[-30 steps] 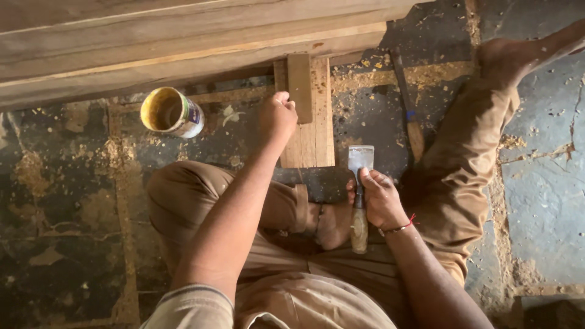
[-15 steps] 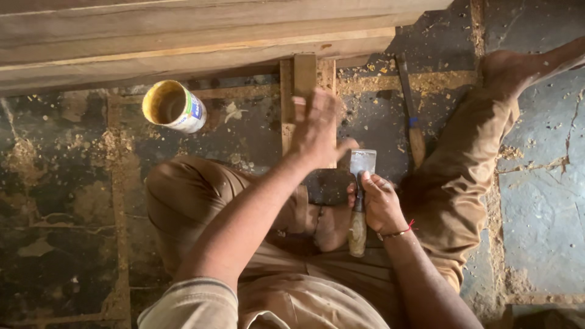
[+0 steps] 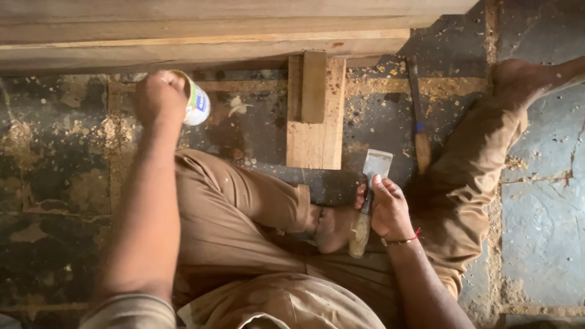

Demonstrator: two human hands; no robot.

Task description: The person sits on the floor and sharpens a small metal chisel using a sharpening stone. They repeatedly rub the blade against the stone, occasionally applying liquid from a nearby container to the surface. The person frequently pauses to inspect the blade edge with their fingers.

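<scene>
Head view: left hand [image 3: 159, 97] over can [image 3: 196, 103] rim.

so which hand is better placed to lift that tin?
Left. The left hand is already on the tin, fingers at its open top. The right hand is busy gripping the scraper, well away from it.

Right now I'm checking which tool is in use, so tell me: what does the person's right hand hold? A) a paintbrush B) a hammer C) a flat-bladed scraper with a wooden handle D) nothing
C: the right hand grips the wooden handle of a scraper whose flat metal blade points away from the body toward the wooden block, while the left hand is at the small tin.
</scene>
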